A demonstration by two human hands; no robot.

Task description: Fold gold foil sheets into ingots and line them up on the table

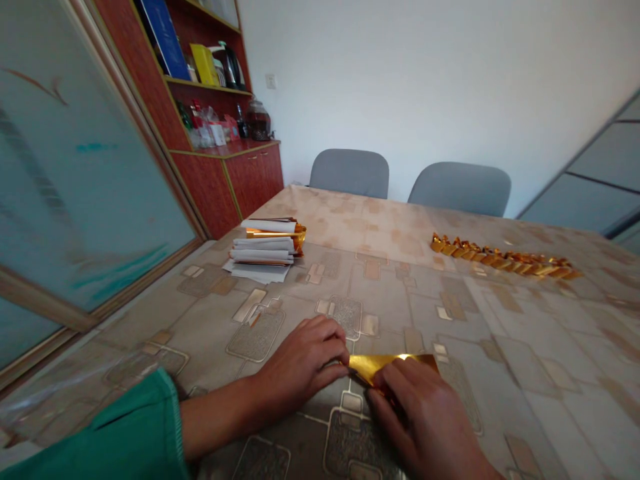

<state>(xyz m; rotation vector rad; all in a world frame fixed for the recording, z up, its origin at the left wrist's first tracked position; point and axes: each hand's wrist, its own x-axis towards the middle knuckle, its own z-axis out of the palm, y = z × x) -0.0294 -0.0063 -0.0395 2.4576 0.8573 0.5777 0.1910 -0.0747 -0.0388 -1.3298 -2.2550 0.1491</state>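
Observation:
A sheet of shiny gold foil paper (367, 365) lies near the table's front, between my two hands. Its near edge looks bent over, though my fingers cover part of it. My left hand (313, 357) pinches the paper's left end between thumb and fingers. On the right side, my right hand (425, 410) has its fingers curled over the paper, thumb and index closed on the near edge. Farther back on the left sits a stack of gold and white paper sheets (264, 250). A row of folded gold paper pieces (500, 259) stretches across the table's right side.
A patterned cloth covers the table (380, 230). Two grey chairs (349, 172) stand at its far side, against a white wall. A red-brown cabinet (255, 173) with bottles and a kettle is at the back left, beside a frosted sliding door (85, 167).

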